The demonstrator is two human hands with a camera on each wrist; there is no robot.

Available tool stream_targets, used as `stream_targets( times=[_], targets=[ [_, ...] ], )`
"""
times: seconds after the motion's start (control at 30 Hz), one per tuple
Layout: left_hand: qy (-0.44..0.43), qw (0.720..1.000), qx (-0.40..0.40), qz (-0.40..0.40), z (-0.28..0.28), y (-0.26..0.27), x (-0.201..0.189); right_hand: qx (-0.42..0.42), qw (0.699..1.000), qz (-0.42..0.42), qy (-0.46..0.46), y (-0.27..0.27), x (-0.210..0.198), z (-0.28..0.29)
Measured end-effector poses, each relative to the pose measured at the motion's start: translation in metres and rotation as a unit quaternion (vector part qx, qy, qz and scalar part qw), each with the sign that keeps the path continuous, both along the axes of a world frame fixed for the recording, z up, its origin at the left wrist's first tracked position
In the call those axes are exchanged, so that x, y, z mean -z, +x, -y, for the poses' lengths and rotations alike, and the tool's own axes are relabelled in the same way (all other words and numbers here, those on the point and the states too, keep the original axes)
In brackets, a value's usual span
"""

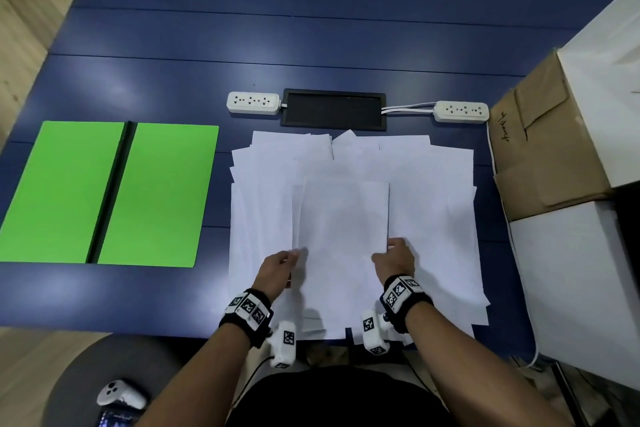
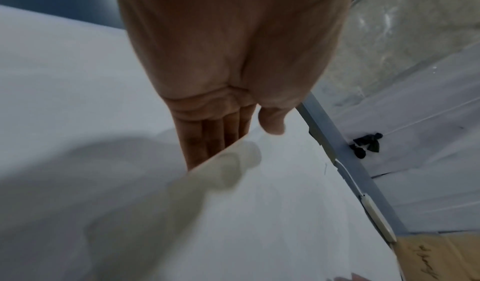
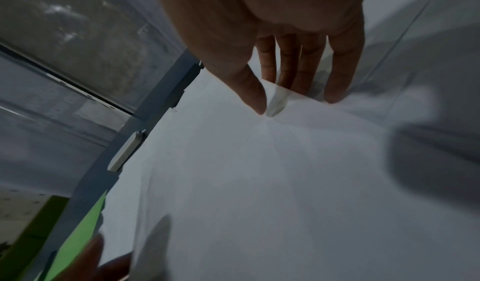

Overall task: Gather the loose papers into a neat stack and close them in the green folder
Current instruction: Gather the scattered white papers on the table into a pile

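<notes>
While you hold the sheet [image 1: 341, 236] over the spread of loose papers [image 1: 433, 218], your left hand [image 1: 277, 270] pinches its left edge: in the left wrist view the fingers [image 2: 207, 133] lie beneath the sheet and the thumb [image 2: 272, 121] lies above it. Your right hand [image 1: 394, 258] pinches the right edge, with the thumb [image 3: 249, 88] on top and the fingers [image 3: 337, 70] beneath. The loose papers overlap untidily on the blue table [image 1: 311, 45], and their near edge overhangs the table edge closest to you. Left of the papers, and apart from them, the green folder [image 1: 107, 194] lies open and flat on the table. Beyond the papers sits a black panel [image 1: 334, 109] with a white power strip [image 1: 252, 102] at its left end and a second power strip [image 1: 462, 111] at its right end. Right of the papers stands a cardboard box [image 1: 540, 142].
</notes>
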State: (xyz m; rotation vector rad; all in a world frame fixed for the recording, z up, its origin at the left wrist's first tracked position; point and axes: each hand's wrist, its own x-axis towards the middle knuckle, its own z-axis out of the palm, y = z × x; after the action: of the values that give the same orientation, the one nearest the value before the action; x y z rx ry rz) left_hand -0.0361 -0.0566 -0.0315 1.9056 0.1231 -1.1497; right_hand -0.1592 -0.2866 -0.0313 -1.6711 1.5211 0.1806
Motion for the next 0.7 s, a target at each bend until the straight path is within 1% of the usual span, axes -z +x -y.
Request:
stream_targets(
  times=[0.07,0.17,0.27,0.37,0.47,0.57,0.6,0.7],
  targets=[
    [-0.004,0.999,0.001,0.033,0.006,-0.002,-0.004,0.002,1.000,0.015,0.009,0.005,0.000,-0.008],
    [0.024,0.997,0.011,0.078,0.011,-0.003,-0.004,0.023,0.999,0.030,0.034,0.012,-0.002,-0.018],
    [0.038,0.995,0.001,0.094,0.011,-0.003,-0.005,0.004,0.997,0.034,0.068,0.016,-0.005,-0.022],
    [0.000,0.995,-0.062,0.077,0.004,-0.002,-0.006,-0.020,0.995,0.046,0.081,0.016,0.001,-0.023],
    [-0.017,0.994,-0.098,0.055,-0.008,0.000,-0.004,-0.039,0.994,0.056,0.087,0.019,0.004,-0.026],
    [-0.096,0.983,-0.154,-0.004,-0.019,0.000,-0.009,-0.076,0.992,0.060,0.086,0.022,0.000,-0.032],
    [-0.111,0.979,-0.170,-0.024,-0.023,0.001,-0.008,-0.090,0.991,0.061,0.081,0.024,-0.001,-0.035],
    [-0.103,0.976,-0.186,-0.050,-0.032,0.005,-0.006,-0.128,0.989,0.065,0.029,0.027,0.001,-0.041]
  ],
)
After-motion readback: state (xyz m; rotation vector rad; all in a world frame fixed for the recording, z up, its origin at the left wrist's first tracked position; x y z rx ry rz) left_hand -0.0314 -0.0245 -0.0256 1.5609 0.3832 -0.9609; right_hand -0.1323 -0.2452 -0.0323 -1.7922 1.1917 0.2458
